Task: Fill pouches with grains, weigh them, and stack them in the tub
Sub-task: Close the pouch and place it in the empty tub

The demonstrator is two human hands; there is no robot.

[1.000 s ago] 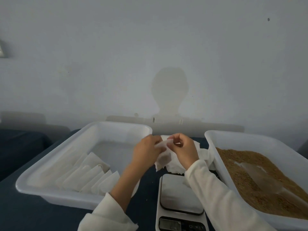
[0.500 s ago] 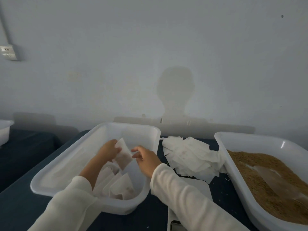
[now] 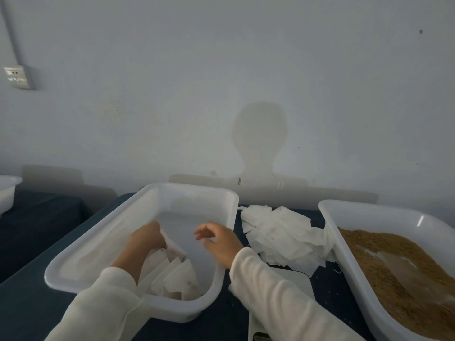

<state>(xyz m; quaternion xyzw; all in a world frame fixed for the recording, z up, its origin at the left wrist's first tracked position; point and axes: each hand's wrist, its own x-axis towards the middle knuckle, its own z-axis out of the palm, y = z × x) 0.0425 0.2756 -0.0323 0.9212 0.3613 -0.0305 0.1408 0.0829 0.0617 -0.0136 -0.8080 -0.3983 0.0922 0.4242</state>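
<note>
Pouches (image 3: 172, 279) already filled stand in a leaning row at the near end of the white tub (image 3: 187, 193), and my left hand (image 3: 147, 238) is down among them, fingers curled round the top edge of the newest pouch (image 3: 172, 247) as I set it at the far end of the row. My right hand (image 3: 219, 241) hovers just beside it over the bare tub floor, fingers loosely spread and holding nothing. So I judge this the stacking step. Next I would need an empty pouch from the loose white pile (image 3: 283, 232) on the bench between the tubs, then grain from the right-hand tub (image 3: 403, 274). The scale (image 3: 290, 276) lies mostly hidden under my right sleeve.
</note>
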